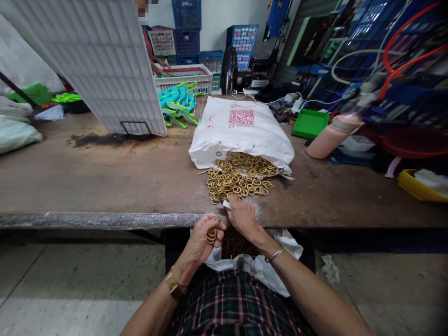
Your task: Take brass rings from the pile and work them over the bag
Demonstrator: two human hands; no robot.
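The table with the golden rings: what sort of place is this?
Probably a workshop or small factory: golden rings spill from a white sack onto the worn table, with stacked plastic crates behind.

Left hand [205, 235] pinches a few brass-colored rings [211, 236] just off the table [87, 186] edge. Right hand [243, 215] at near side of loose ring pile [241, 179]; small white-and-dark bit [227, 204] at its fingers, unclear what. Pile spills from mouth of white sack [241, 130]. Lap bag [252, 267] holds more rings. Green tray [310, 123], pink bottle [324, 141] right of sack.
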